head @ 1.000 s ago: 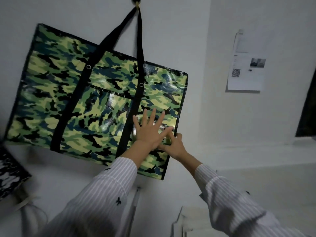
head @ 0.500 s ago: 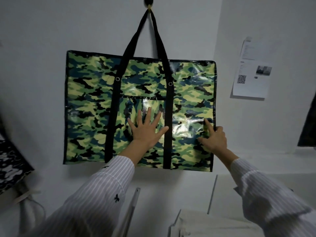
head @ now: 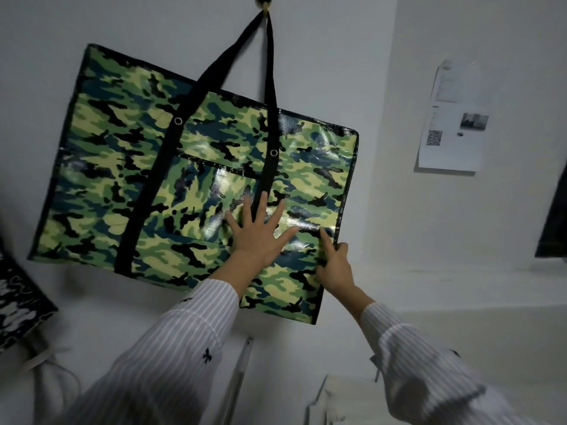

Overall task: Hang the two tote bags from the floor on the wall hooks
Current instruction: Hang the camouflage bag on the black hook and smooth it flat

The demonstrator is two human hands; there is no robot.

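A green camouflage tote bag (head: pixel 147 179) hangs by its black straps from a wall hook (head: pixel 264 1) at the top of the view. It is tilted, right side lower. My left hand (head: pixel 259 233) lies flat on its lower right face with fingers spread. My right hand (head: pixel 334 265) pinches the bag's right edge near the lower corner, index finger stretched along the black trim. A second bag (head: pixel 18 302), black with a white pattern, shows partly at the left edge; how it is held up is out of view.
A printed sheet (head: pixel 451 130) with a QR code is stuck on the right wall past the room corner. A dark object (head: pixel 555 222) sits at the far right edge. Pale furniture (head: pixel 334 400) and a cord (head: pixel 52 372) lie below.
The bag hung level half a second ago and now tilts, right side down. My left hand has shifted right across the strap; my right hand still holds the right edge.
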